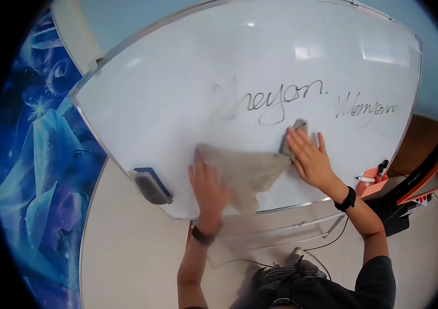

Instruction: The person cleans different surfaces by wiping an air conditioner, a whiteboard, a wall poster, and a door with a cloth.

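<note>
A grey-beige cloth [252,172] spans the space between my two hands against the whiteboard [157,118], its lower edge hanging loose. My left hand [209,190], blurred, is at the cloth's left end with the top corner by its fingertips. At the other end, my right hand [311,158] presses a bunched part of the cloth to the board with its fingers and thumb; one finger stands apart. Above the cloth is dark handwriting [281,100], smeared and faint at its left start. A second handwritten word [367,109] is farther right.
A blue-and-grey board eraser [152,186] sits at the board's lower left. At the lower right, a pink holder [372,183] carries several markers. A blue illustrated panel [49,170] stands left of the board. Cables [327,242] run across the floor below.
</note>
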The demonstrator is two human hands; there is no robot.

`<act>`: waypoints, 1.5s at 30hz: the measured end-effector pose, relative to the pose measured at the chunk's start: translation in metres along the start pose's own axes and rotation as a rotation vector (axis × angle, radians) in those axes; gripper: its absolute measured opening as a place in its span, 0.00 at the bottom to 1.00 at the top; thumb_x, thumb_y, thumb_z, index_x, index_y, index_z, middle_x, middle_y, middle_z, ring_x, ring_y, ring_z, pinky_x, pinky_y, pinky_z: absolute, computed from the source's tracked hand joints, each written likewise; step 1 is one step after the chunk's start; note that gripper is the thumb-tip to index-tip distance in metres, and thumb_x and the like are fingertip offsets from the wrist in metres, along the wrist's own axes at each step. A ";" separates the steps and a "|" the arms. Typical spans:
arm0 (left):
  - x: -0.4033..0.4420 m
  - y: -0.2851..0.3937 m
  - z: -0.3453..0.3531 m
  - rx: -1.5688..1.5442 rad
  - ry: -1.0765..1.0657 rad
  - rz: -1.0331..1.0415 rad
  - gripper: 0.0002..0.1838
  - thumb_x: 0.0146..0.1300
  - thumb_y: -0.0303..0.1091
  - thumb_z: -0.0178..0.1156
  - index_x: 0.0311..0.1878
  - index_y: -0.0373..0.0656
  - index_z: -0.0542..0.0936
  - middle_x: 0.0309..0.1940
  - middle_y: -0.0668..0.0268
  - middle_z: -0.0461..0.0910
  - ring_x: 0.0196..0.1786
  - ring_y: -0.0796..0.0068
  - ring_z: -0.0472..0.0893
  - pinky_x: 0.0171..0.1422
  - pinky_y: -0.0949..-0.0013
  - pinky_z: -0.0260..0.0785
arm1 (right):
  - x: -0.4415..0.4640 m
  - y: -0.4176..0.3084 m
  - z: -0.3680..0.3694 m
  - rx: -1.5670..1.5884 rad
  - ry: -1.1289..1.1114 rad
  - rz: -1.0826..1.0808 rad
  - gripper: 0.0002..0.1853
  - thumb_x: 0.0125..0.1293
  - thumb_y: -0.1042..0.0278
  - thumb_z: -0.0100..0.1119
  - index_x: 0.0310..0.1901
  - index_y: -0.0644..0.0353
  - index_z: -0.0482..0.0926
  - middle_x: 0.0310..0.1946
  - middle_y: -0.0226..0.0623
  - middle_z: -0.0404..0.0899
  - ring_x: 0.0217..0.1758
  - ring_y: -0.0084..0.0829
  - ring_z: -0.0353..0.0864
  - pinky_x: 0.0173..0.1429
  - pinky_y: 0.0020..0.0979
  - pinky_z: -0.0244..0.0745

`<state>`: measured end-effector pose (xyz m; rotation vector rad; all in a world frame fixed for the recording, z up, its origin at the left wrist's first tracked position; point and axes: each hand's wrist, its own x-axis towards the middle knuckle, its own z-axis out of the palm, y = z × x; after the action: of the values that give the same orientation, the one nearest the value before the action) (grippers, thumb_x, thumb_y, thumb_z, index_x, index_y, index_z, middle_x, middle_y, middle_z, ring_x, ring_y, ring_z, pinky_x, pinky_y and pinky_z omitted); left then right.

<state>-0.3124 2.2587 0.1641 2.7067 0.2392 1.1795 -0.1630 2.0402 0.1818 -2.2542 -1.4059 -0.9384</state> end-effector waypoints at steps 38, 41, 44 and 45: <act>-0.128 -0.085 0.063 -0.094 0.116 -0.220 0.32 0.53 0.38 0.54 0.60 0.35 0.60 0.63 0.51 0.57 0.67 0.52 0.52 0.69 0.47 0.39 | 0.085 -0.197 0.103 0.359 -0.048 -0.128 0.35 0.55 0.52 0.50 0.64 0.53 0.56 0.67 0.39 0.50 0.71 0.34 0.48 0.64 0.59 0.43; -0.133 -0.072 0.064 -0.061 0.067 -0.194 0.31 0.54 0.39 0.53 0.60 0.35 0.61 0.64 0.50 0.56 0.68 0.53 0.52 0.69 0.47 0.39 | 0.075 -0.203 0.109 0.521 -0.065 -0.148 0.35 0.55 0.57 0.49 0.65 0.52 0.54 0.68 0.35 0.49 0.71 0.29 0.48 0.64 0.56 0.45; -0.105 -0.052 0.068 -0.060 0.081 -0.134 0.30 0.54 0.39 0.53 0.59 0.36 0.61 0.64 0.50 0.55 0.68 0.54 0.52 0.69 0.47 0.40 | 0.056 -0.177 0.100 0.457 -0.175 -0.080 0.40 0.50 0.70 0.53 0.67 0.54 0.50 0.70 0.31 0.44 0.72 0.27 0.44 0.66 0.53 0.42; -0.094 -0.042 0.070 -0.061 0.084 -0.110 0.29 0.55 0.39 0.53 0.59 0.36 0.61 0.64 0.50 0.54 0.68 0.54 0.52 0.69 0.47 0.40 | 0.046 -0.164 0.086 0.422 -0.192 -0.039 0.39 0.51 0.69 0.52 0.67 0.54 0.50 0.70 0.31 0.44 0.72 0.27 0.44 0.66 0.54 0.42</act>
<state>-0.3275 2.2717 0.0413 2.5591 0.3530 1.2494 -0.2633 2.1970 0.1391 -2.0390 -1.5600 -0.3903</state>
